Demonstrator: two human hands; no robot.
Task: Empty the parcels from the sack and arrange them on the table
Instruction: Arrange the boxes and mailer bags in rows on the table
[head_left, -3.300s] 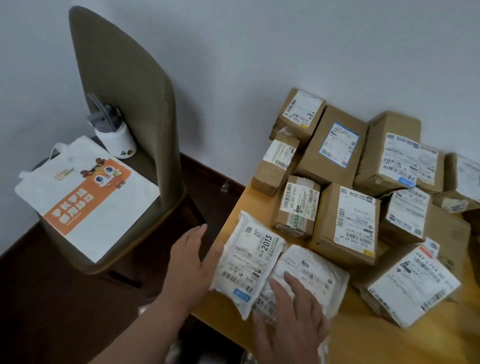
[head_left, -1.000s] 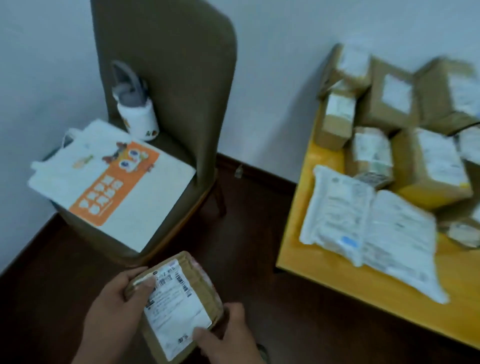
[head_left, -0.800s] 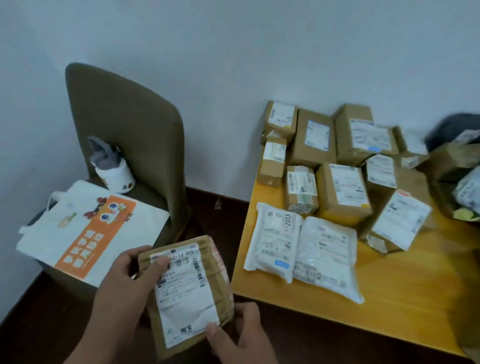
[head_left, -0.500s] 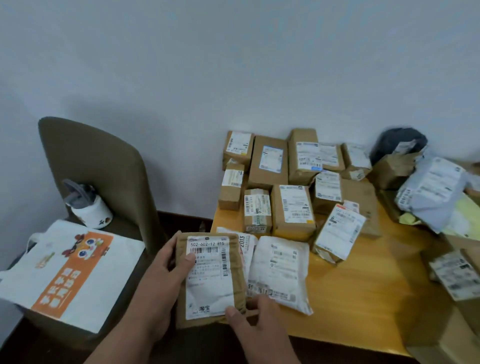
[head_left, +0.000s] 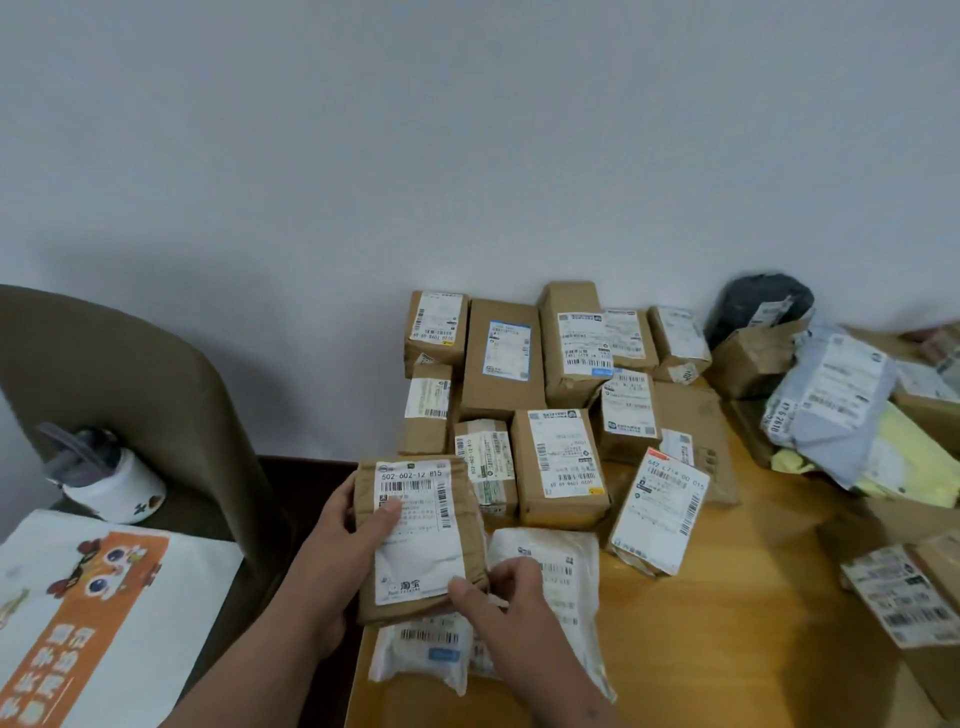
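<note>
One brown parcel gripped by both the left hand and right hand above two white bags, a dozen-odd boxes ranged on yellow wooden table, white wall behind, one chair beside.

I'm seeing the brown parcel covering most of one white bag; the frame is cutting off the tote and right-hand boxes.

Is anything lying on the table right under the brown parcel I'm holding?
Yes. Two white mailer bags lie on the table under the brown parcel held by the left hand and right hand.
</note>
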